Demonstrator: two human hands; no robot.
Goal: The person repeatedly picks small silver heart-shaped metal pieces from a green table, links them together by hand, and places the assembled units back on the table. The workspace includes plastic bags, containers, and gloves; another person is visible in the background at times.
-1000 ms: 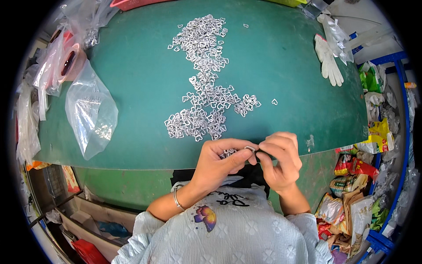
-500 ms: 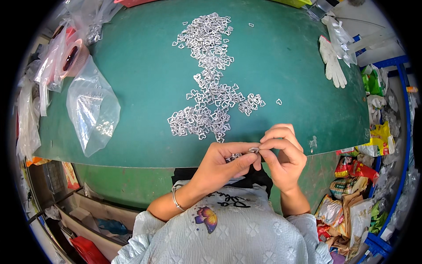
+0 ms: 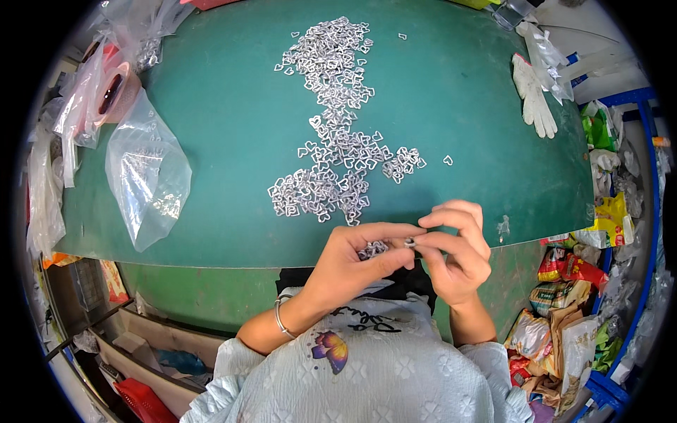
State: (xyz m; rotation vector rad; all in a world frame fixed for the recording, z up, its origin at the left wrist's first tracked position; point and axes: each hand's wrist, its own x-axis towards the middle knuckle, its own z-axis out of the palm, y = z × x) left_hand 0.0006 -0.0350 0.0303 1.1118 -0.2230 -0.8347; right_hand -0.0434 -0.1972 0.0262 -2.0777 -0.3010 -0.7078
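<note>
Cupped in my left hand (image 3: 347, 259) is a small bunch of silver heart-shaped rings (image 3: 372, 249), partly hidden by the thumb and fingers. My right hand (image 3: 458, 252) pinches one silver heart ring (image 3: 409, 242) between thumb and forefinger, right beside the left fingertips. Both hands are above the near edge of the green table (image 3: 233, 155). Past them, a long heap of the same heart rings (image 3: 331, 56) runs away from me across the tabletop, with a nearer cluster (image 3: 307, 192) closest to my left hand. A single ring (image 3: 448, 160) lies off to the right.
At the left lie a clear plastic bag (image 3: 148, 176) and a pink basket (image 3: 121, 92). A white glove (image 3: 534, 95) rests at the far right beside another clear bag (image 3: 550, 67). Colourful packages (image 3: 557, 299) fill a blue-framed rack at the right. An open drawer (image 3: 155, 338) is at lower left.
The left thumb and fingers have parted a little, showing more of the rings in the palm. The right hand's pinched ring has turned and come slightly away from the left fingertips.
</note>
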